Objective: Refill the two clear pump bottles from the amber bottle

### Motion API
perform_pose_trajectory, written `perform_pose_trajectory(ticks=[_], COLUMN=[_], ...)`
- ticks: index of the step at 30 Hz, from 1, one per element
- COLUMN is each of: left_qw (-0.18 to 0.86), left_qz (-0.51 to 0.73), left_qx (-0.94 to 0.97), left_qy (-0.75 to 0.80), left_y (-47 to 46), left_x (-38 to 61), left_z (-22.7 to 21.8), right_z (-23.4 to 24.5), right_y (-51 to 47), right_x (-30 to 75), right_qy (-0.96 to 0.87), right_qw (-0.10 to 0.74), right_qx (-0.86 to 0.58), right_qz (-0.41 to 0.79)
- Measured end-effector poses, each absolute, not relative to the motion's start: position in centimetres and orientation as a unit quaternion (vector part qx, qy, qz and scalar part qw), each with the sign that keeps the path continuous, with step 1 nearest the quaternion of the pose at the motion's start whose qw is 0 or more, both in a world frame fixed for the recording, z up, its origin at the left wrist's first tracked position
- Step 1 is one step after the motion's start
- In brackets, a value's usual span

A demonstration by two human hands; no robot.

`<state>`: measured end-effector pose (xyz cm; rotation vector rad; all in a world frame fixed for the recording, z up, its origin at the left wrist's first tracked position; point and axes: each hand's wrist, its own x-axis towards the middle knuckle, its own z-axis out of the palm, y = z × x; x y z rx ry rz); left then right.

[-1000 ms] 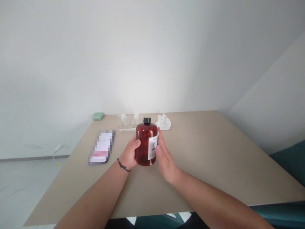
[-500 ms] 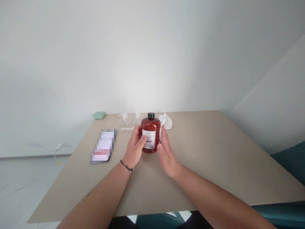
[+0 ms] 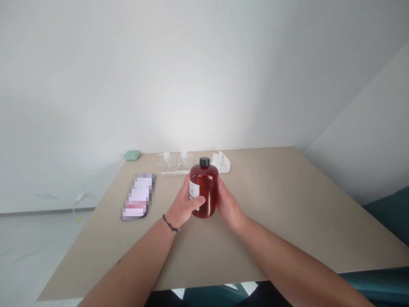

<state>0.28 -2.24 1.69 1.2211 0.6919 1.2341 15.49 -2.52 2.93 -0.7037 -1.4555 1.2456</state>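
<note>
A round amber-red bottle (image 3: 206, 191) with a black cap and a white label stands upright near the middle of the beige table (image 3: 287, 204). My left hand (image 3: 183, 207) wraps the bottle's left side, thumb across the front over the label. My right hand (image 3: 227, 204) grips its right side, fingers behind it. The label faces left, mostly hidden under my left thumb.
Two clear pump bottles (image 3: 175, 163) stand at the table's far edge, with a crumpled white tissue (image 3: 221, 162) to their right and a small green box (image 3: 132, 155) at the far left corner. A flat packet (image 3: 138, 196) lies left of my hands.
The bottle has turned in my hands, its label swinging from the front round to the left. It has also come a little nearer and to the right.
</note>
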Motion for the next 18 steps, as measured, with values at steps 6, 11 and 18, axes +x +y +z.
perform_pose_trajectory(ticks=[6, 11, 18], left_qw=[0.495, 0.504, 0.521], left_qz=[0.596, 0.596, 0.593], left_qx=[0.527, 0.500, 0.491], left_qy=[0.348, 0.376, 0.370], left_y=[-1.8, -2.0, -1.8], left_x=[-0.3, 0.3, 0.3], left_z=[1.8, 2.4, 2.3], right_z=[2.1, 0.7, 1.6], right_y=[-2.6, -2.8, -3.3], right_x=[15.5, 15.8, 15.9], right_qy=[-0.647, -0.686, -0.705], right_qw=[0.530, 0.499, 0.460], right_qx=[-0.323, -0.395, -0.392], right_qz=[0.442, 0.353, 0.371])
